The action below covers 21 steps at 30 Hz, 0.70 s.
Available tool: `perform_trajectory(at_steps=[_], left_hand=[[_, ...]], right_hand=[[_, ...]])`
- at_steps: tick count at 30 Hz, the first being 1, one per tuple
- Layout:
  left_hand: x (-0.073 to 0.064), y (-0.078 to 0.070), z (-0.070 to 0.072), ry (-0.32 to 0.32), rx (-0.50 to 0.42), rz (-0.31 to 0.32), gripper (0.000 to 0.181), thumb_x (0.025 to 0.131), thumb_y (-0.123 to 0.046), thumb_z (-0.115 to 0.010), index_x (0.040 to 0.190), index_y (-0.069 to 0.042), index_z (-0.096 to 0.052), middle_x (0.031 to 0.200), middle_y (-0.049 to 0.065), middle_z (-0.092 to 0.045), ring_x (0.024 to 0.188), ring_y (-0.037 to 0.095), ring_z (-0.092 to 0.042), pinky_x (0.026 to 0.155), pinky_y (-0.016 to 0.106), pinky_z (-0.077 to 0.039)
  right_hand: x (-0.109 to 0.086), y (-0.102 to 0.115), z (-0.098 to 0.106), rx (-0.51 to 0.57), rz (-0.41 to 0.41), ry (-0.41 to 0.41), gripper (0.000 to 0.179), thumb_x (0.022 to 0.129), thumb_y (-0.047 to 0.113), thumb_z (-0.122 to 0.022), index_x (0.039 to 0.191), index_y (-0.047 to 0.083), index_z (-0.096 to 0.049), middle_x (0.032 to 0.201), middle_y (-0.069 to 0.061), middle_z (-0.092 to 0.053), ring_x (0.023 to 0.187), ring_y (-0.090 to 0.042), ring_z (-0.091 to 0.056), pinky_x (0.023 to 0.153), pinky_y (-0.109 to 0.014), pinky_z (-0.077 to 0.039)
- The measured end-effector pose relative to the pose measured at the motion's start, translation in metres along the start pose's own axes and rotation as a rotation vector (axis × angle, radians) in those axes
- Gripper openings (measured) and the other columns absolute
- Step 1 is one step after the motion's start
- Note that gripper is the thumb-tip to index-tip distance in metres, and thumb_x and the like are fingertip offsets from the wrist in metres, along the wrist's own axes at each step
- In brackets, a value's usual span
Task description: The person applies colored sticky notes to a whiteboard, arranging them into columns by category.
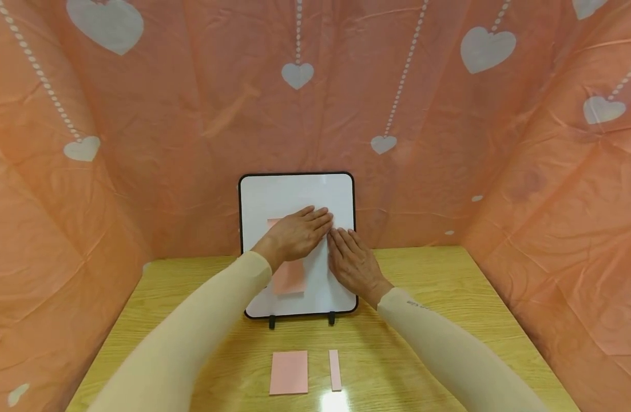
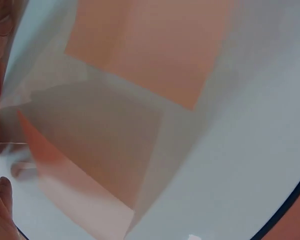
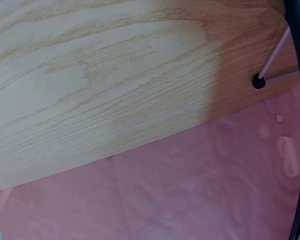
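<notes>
A white board with a black rim stands upright on the table. My left hand lies across its middle, fingers straight and together, pointing right. Close by, my right hand rests against the board's right part with straight fingers reaching up. Pink sticky notes are on the board. One note shows below my left hand, and another is mostly hidden behind it. In the left wrist view, one note lies at the top, while another note tilts away from the surface. Fingers show at that view's left edge.
On the wooden table before the board lie a square pink note pad and a narrow pink strip. Black feet support the board. A pink cloth with white hearts hangs behind and at both sides.
</notes>
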State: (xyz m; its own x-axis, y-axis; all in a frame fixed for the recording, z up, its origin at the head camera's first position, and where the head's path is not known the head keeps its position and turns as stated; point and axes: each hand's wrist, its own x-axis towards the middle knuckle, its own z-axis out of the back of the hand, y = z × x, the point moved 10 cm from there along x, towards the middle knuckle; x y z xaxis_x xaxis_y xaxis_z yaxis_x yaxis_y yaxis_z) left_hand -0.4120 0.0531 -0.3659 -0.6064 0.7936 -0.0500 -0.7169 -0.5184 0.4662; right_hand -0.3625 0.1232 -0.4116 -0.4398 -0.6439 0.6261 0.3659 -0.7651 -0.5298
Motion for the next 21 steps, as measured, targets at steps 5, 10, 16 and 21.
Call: perform_trajectory(at_steps=[5,10,16,21], left_hand=[[0.000,-0.001,0.000,-0.001,0.028,-0.007,0.056,0.116,-0.030,-0.033,0.168,-0.011,-0.026,0.176,0.003,-0.022,0.164,0.022,-0.015,0.135,0.043,-0.014],[-0.007,0.001,0.001,-0.018,0.040,-0.007,0.054,0.116,-0.028,-0.034,0.167,-0.009,-0.031,0.174,0.004,-0.028,0.163,0.023,-0.021,0.135,0.043,-0.018],[-0.011,0.003,0.000,-0.055,0.024,0.009,0.054,0.116,-0.032,-0.035,0.165,-0.009,-0.036,0.172,0.005,-0.032,0.163,0.023,-0.023,0.134,0.043,-0.019],[-0.006,0.001,0.005,-0.076,-0.031,0.014,0.056,0.116,-0.037,-0.032,0.166,-0.011,-0.034,0.174,0.004,-0.029,0.163,0.021,-0.021,0.135,0.042,-0.016]], right_hand=[[0.000,0.001,0.001,0.008,-0.004,-0.001,0.053,0.109,0.029,-0.044,0.152,-0.001,-0.054,0.156,-0.014,-0.056,0.146,-0.028,-0.053,0.126,-0.043,-0.038],[-0.001,0.001,-0.003,0.012,0.005,0.041,0.053,0.110,0.029,-0.045,0.152,-0.001,-0.054,0.154,-0.014,-0.059,0.144,-0.029,-0.054,0.127,-0.044,-0.036],[-0.004,0.004,-0.004,0.020,0.016,0.036,0.052,0.111,0.030,-0.041,0.150,-0.001,-0.056,0.151,-0.015,-0.061,0.142,-0.030,-0.056,0.126,-0.044,-0.037],[-0.005,0.005,-0.001,0.009,0.013,0.012,0.053,0.111,0.030,-0.041,0.151,-0.001,-0.055,0.153,-0.014,-0.059,0.143,-0.029,-0.055,0.126,-0.044,-0.037]])
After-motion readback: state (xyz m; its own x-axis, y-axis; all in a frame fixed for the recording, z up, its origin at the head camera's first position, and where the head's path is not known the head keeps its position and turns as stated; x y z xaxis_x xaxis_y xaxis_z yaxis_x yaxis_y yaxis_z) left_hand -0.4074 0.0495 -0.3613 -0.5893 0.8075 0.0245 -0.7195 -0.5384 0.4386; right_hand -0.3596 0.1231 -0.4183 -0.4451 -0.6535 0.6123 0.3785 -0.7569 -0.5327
